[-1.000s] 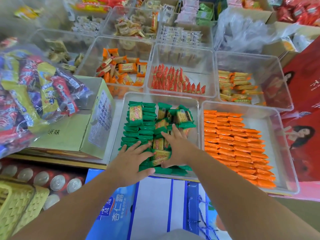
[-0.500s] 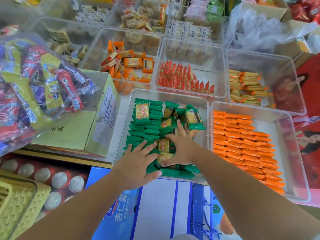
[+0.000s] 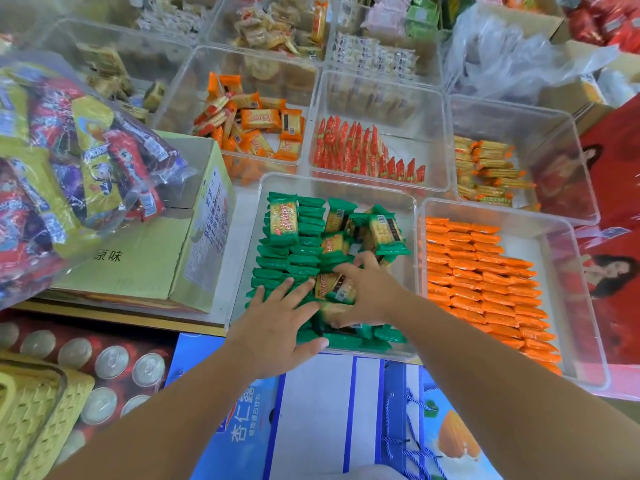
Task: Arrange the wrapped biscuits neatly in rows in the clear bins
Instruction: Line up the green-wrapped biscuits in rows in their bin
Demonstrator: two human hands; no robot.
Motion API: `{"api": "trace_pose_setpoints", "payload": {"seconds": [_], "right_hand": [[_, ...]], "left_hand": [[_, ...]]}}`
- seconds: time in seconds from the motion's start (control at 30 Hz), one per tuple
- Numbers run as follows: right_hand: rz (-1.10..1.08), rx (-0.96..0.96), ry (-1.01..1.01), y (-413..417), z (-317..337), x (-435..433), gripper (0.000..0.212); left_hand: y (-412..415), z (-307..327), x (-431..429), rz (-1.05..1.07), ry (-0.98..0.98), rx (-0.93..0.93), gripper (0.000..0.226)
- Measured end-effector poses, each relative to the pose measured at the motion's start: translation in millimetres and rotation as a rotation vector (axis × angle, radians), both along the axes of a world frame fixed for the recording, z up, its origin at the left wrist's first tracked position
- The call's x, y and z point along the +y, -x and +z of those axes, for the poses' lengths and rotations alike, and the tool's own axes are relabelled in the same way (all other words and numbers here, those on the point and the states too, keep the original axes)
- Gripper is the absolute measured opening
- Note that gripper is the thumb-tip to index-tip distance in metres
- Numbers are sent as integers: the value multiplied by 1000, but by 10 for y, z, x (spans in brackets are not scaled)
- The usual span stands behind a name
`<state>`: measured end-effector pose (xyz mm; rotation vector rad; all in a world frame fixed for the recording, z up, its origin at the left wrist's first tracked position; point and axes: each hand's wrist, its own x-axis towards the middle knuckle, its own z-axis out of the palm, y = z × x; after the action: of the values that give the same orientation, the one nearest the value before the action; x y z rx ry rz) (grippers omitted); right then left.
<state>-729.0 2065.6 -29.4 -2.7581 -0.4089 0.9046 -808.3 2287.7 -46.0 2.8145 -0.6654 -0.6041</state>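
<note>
Biscuits in clear bin, left grip flat atop near rows, right grip curled round loose ones

Green wrapped biscuits fill a near clear bin: neat rows left, loose jumble right.

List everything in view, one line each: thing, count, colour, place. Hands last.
green biscuit packs: many, green, near centre clear bin
orange biscuit packs: many, orange, in rows, right of the green
red packs: one row, red, behind the green
loose orange packs: a pile, orange, left of the red
yellow packs: a stack, yellow, right of the red
cardboard box: one, yellow-green, left of the green
sweets bag: one, multicoloured, over the box
cans: several, silver tops, bottom left
left hand: one, flat on green packs
right hand: one, fingers curled over loose green packs
</note>
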Motion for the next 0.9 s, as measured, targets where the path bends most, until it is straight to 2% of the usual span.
{"api": "trace_pose_setpoints", "payload": {"seconds": [0.13,0.2,0.3,0.53,0.73,0.9], "right_hand": [[-234,-33,-119,160,-54,-91,131],[-308,3,-66,219,-93,-71,136],[-274,156,25,205,-102,-48,139],[-298,254,90,12,-89,56,138],[-315,296,23,9,-85,45,112],[-296,444,58,-37,52,107,112]], "left_hand": [[9,-1,-6,13,14,-4,81],[11,3,-9,16,9,-12,82],[16,6,-11,26,-4,-18,84],[3,1,-19,33,-13,-10,85],[4,8,-4,18,-12,-19,85],[-3,2,-14,6,-24,-9,86]]}}
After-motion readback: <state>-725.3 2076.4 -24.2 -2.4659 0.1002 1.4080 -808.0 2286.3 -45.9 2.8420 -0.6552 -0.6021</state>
